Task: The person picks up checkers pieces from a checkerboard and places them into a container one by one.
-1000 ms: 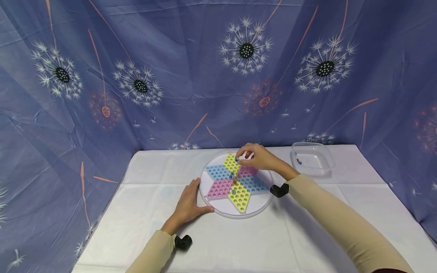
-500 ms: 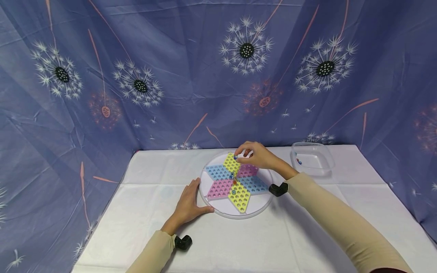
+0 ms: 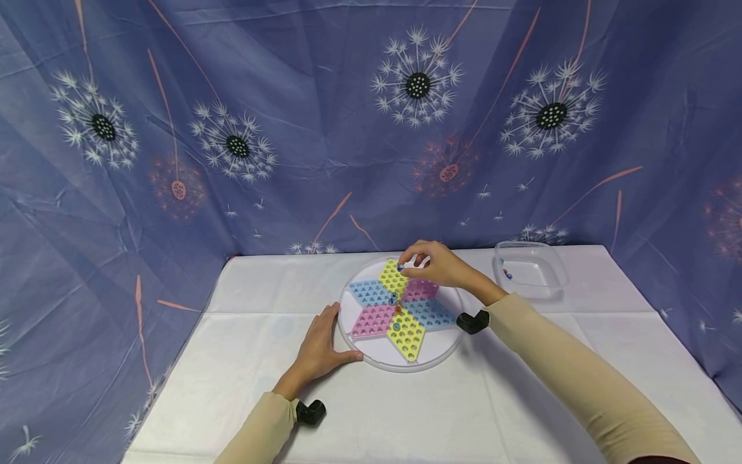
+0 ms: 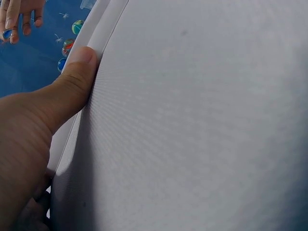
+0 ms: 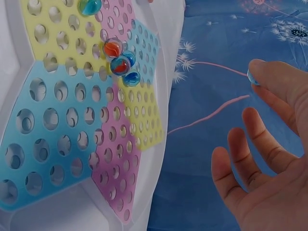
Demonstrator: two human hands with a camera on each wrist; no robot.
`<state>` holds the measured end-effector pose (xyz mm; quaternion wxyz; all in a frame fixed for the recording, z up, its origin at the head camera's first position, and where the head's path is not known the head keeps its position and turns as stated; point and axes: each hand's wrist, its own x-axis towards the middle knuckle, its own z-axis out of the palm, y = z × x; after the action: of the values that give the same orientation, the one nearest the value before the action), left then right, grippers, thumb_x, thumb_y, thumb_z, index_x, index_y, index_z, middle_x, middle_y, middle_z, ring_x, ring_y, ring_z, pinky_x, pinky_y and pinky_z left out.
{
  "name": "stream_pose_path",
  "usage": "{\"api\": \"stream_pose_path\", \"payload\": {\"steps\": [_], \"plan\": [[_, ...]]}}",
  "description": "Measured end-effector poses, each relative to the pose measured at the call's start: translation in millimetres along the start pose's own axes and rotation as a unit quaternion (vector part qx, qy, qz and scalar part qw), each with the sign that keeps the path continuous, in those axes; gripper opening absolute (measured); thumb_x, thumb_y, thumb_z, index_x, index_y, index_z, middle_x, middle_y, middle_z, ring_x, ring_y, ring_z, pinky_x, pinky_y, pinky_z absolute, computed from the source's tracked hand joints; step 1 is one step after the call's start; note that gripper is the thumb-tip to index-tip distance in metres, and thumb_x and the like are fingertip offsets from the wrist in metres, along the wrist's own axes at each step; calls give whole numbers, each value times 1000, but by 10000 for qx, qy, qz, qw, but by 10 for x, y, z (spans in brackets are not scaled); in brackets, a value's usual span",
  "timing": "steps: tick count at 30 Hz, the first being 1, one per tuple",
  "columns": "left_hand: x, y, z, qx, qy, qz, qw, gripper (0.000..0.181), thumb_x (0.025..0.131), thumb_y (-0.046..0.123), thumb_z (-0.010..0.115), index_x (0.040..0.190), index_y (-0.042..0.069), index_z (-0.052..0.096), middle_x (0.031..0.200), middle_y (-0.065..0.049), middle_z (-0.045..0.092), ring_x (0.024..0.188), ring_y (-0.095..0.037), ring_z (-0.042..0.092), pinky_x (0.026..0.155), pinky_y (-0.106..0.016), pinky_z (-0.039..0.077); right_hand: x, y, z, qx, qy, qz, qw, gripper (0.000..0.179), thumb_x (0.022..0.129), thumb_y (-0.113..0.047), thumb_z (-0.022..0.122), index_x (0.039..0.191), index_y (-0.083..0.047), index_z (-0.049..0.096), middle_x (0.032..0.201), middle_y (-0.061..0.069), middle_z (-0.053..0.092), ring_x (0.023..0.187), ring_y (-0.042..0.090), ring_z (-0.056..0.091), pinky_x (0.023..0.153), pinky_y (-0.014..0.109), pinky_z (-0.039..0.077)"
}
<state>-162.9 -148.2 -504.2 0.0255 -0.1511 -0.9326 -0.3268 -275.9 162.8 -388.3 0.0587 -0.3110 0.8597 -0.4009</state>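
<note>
A round white Chinese checkers board (image 3: 377, 359) with a star of yellow, blue and pink perforated points lies on the table. My right hand (image 3: 435, 263) pinches a blue marble (image 5: 252, 77) between thumb and fingertip, raised over the far yellow point. The other fingers of that hand are loosely bent. My left hand (image 3: 315, 345) rests against the board's near-left edge, thumb (image 4: 79, 72) laid along the rim and fingers stretched up the side. Near the star's middle sit an orange marble (image 5: 113, 47), a red-and-blue marble (image 5: 120, 65) and blue ones; a green marble (image 5: 90, 6) sits apart in the near yellow point.
A clear plastic container (image 3: 530, 267) with several marbles (image 3: 507, 274) inside stands at the back right of the white-covered table (image 3: 435, 412). A blue cloth with dandelion prints (image 3: 324, 129) hangs behind the table and at its sides.
My right hand has shifted slightly up and left with the blue marble, then stayed nearly still. My left hand and the board have not moved.
</note>
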Motion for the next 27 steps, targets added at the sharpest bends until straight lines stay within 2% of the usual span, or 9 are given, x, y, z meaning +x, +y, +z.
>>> {"api": "stream_pose_path", "payload": {"steps": [7,19,27], "plan": [[4,3,-7,-34,17,9,10000,125,63,57,86,153,-1,22,157,-17,28,147,-33,20,121,-45,11,-10,-2,-16,-20,22,113,9999,18,88,-31,74,106,-29,72,111,-5,61,96,19,58,80,37,55],[8,9,-6,-27,-18,-68,10000,125,63,57,86,154,1,21,158,-15,27,147,-30,19,122,-42,10,-124,153,-107,90,112,176,9997,28,89,-32,72,114,-19,71,113,8,61,96,22,58,81,40,54],[-4,19,-1,-99,47,15,9999,123,63,56,86,153,-1,23,157,-17,29,146,-34,21,121,-47,12,-251,211,-238,66,277,343,9990,26,92,-18,69,116,-8,69,119,18,60,97,33,59,82,45,53]]}}
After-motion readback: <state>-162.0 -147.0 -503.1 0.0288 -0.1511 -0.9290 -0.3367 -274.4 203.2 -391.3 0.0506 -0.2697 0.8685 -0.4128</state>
